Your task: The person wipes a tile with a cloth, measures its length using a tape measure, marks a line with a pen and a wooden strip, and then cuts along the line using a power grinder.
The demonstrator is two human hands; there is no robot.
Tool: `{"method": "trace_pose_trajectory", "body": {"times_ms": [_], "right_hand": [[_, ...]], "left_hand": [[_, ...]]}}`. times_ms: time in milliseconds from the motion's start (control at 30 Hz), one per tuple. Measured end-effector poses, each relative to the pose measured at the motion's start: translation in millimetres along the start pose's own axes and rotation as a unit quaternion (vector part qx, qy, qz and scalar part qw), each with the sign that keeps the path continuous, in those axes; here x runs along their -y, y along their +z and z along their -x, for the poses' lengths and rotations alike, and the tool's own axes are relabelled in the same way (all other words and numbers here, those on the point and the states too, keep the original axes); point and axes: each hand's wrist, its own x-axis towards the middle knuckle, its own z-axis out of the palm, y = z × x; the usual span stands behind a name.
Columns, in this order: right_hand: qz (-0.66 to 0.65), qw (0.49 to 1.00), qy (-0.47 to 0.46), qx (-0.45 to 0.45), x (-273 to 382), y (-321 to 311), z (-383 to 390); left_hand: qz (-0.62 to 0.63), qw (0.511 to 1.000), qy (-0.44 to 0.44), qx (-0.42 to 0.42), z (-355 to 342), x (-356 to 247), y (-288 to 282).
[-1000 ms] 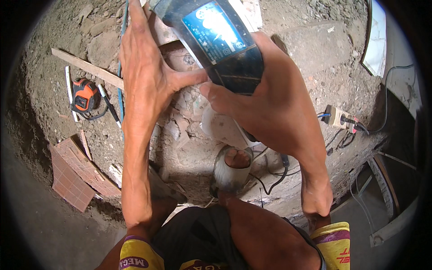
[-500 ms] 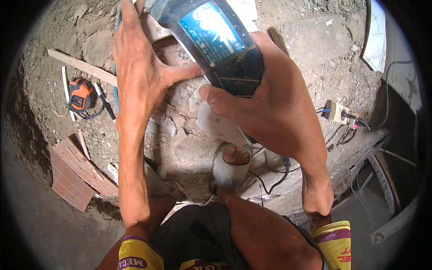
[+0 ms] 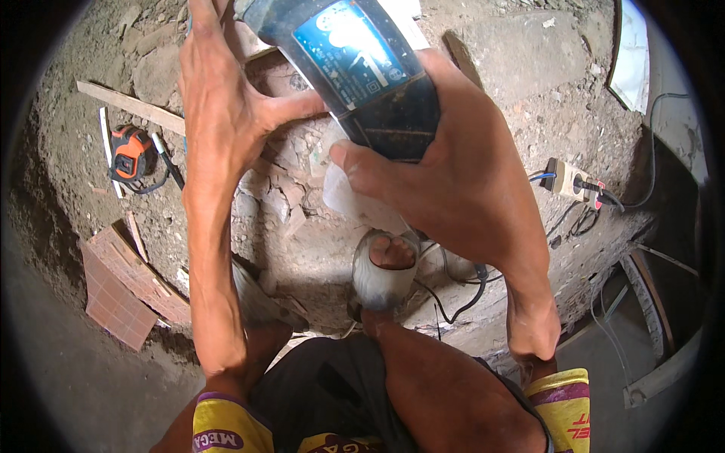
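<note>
My right hand (image 3: 472, 162) is wrapped round the rear body of a dark blue angle grinder (image 3: 393, 121) with a shiny blue label. The grinder points toward the top edge, which cuts off its front end. My left hand (image 3: 226, 98) is on the grinder's left, thumb stretched out to its side and fingers reaching forward past the top edge. Whether the thumb touches the casing, I cannot tell. A pinkish flat piece (image 3: 251, 41), perhaps tile, shows between my left hand and the grinder. A black cord (image 3: 472, 306) hangs below my right hand.
Rubble covers the ground around my sandalled foot (image 3: 391, 257). On the left lie an orange-black tape measure (image 3: 130, 155), a marker (image 3: 162, 151), a wood strip (image 3: 132, 106) and brown tile pieces (image 3: 117, 294). A socket block with a plug (image 3: 566, 181) sits right.
Both hands and the grinder have shifted slightly left and up in the picture. The ground items have shifted slightly too. My grip on the grinder is unchanged.
</note>
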Motion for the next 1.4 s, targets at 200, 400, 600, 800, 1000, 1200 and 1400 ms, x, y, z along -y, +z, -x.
{"method": "trace_pose_trajectory", "body": {"times_ms": [200, 400, 600, 800, 1000, 1200, 1400], "right_hand": [[-0.022, 1.0, 0.009, 0.003, 0.4, -0.7, 2.8], [-0.003, 1.0, -0.002, -0.01, -5.1, -1.1, 7.9], [-0.014, 1.0, 0.002, -0.006, -4.6, -2.7, 10.7], [-0.016, 1.0, 0.008, 0.001, -7.3, -4.3, 13.6], [-0.011, 1.0, -0.008, -0.01, -11.9, -3.0, 17.0], [-0.034, 0.999, 0.003, -0.001, -12.8, -5.5, 21.6], [-0.038, 0.999, -0.011, -0.008, -18.8, -3.4, 26.6]], "left_hand": [[0.016, 0.998, 0.047, -0.042, 0.2, 6.3, 6.3], [0.008, 0.999, 0.046, -0.01, -1.6, 1.8, 2.1], [-0.01, 1.0, -0.023, 0.015, 0.2, -6.0, -2.2], [-0.002, 1.0, -0.004, -0.013, 0.4, -1.2, 1.7], [-0.018, 1.0, -0.016, 0.011, 0.2, -0.9, 0.3], [0.002, 0.999, -0.042, 0.015, -0.9, -2.9, 0.2], [0.024, 1.0, -0.002, -0.002, -0.8, 6.6, 5.0]]}}
